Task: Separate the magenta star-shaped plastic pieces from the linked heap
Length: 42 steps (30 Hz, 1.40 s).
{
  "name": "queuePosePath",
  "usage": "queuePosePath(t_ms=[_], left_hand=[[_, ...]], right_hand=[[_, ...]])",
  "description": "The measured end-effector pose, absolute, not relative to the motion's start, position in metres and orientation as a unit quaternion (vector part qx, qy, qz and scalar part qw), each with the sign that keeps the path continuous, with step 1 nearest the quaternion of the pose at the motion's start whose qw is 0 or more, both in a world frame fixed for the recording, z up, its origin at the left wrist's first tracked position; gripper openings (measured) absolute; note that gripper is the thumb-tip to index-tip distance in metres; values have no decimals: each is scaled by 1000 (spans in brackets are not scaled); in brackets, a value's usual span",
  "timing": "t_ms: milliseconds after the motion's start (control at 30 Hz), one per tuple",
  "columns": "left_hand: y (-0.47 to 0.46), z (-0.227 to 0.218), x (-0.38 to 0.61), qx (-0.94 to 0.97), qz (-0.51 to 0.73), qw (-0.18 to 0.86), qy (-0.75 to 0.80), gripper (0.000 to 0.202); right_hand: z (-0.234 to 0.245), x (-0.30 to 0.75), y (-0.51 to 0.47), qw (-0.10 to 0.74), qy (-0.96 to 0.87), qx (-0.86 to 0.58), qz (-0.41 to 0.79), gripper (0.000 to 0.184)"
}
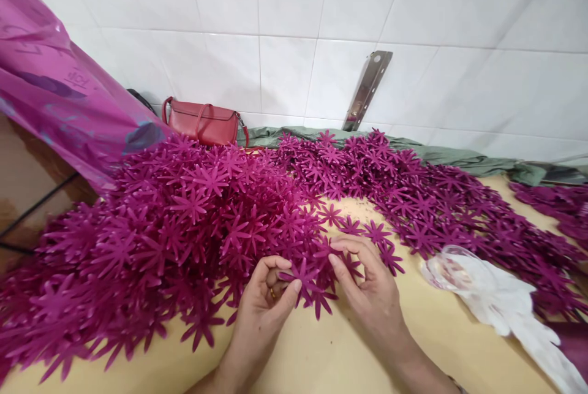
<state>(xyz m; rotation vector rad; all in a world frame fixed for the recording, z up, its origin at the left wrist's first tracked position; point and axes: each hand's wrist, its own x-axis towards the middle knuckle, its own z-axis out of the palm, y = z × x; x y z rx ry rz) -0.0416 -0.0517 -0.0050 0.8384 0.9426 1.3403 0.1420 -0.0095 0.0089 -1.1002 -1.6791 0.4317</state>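
Observation:
A large heap of magenta plastic star-shaped flower pieces (174,228) covers the left and back of a tan table (321,351). At the heap's near edge, my left hand (264,305) pinches a small stack of the flower pieces (307,284) between thumb and fingers. My right hand (370,287) is beside it, with its thumb and fingers curled onto the same flower pieces from the right. Both hands rest low over the table, close together.
A white plastic bag (496,302) lies on the table to the right. A red handbag (202,121) stands against the tiled wall. A pink plastic sack (59,94) hangs at left. A metal bracket (367,90) leans on the wall above green cloth (459,158).

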Motion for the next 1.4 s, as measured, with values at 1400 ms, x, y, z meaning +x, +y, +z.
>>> queuePosePath(t_ms=[1400], left_hand=[[-52,0,-40,350,572,624,401,32]], right_hand=[[13,126,-18,460,-808,-350,113,16]])
